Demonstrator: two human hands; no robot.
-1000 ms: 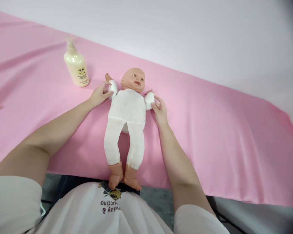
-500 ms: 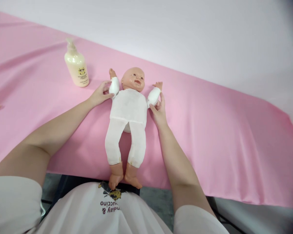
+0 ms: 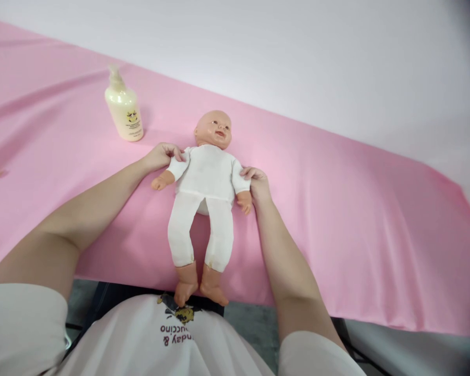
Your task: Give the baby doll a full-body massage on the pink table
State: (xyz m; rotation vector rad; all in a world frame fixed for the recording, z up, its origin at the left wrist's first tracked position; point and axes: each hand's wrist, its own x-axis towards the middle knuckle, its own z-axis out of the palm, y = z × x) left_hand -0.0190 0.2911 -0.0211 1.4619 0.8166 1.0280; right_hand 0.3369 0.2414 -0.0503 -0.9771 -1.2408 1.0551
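A baby doll (image 3: pixel 206 169) with a white cloth body lies face up, its bare plastic feet toward me. Both of the doll's arms point down beside its trunk. My left hand (image 3: pixel 165 155) has its fingers curled over the upper sleeve of the doll's arm (image 3: pixel 179 166) on the left. On the other side, my right hand (image 3: pixel 258 181) is closed around the doll's arm (image 3: pixel 241 180), fingers on top of the sleeve. The thumbs of both hands are mostly hidden.
A pale yellow pump bottle (image 3: pixel 125 115) stands upright at the back left of the pink cloth (image 3: pixel 337 219). A white wall (image 3: pixel 317 62) rises behind the table. The doll's feet reach the table's front edge, close to my shirt (image 3: pixel 152 339).
The doll's arms have swung from raised beside its head to lowered beside its trunk. My hands have shifted their grip, fingers now over the sleeves. The bottle has stayed put.
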